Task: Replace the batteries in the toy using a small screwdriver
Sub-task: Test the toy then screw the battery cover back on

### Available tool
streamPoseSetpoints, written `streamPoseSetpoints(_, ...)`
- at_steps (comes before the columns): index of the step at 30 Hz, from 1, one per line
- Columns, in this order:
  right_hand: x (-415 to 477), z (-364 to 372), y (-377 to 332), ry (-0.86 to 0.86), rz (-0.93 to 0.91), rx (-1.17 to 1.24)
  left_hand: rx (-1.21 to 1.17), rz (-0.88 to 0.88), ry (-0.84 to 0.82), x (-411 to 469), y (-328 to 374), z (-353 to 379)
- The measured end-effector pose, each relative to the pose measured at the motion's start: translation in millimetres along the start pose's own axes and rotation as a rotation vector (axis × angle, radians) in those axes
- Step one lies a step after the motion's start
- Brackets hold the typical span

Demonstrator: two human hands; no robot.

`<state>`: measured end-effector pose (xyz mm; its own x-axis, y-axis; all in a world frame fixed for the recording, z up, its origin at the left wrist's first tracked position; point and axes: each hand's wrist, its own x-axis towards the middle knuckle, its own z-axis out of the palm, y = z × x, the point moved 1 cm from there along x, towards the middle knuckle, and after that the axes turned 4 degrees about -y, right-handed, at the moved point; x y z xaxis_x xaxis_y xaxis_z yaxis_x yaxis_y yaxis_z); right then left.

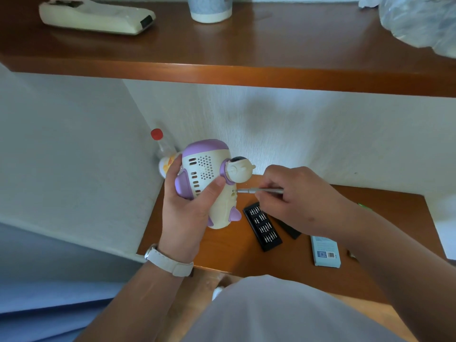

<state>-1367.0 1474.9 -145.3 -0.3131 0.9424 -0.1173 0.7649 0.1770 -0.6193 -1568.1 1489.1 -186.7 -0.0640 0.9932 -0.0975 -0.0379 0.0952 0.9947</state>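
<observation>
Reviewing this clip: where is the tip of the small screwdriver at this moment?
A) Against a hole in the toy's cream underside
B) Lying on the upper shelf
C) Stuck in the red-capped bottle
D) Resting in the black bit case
A: the right hand holds the screwdriver level, its tip at a small hole in the toy, which the left hand steadies.

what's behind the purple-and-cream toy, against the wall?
Behind the purple-and-cream plastic toy held in the left hand, a clear bottle with a red cap stands against the white wall. Its lower body is mostly hidden by toy and fingers.
</observation>
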Motion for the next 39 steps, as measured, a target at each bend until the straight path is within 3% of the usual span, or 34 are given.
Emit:
streamPoseSetpoints(30, -4.4, -10.7, 21.9, -0.040, 0.004, -0.011, 0.100, -0.087, -0.023, 16.2, -18.5, 16.6)
streamPoseSetpoints(39, -2.8, -13.2, 23.2, 0.016, 0.005, -0.047, 0.145, -0.100, -0.058, 18.1, -22.8, 16.1)
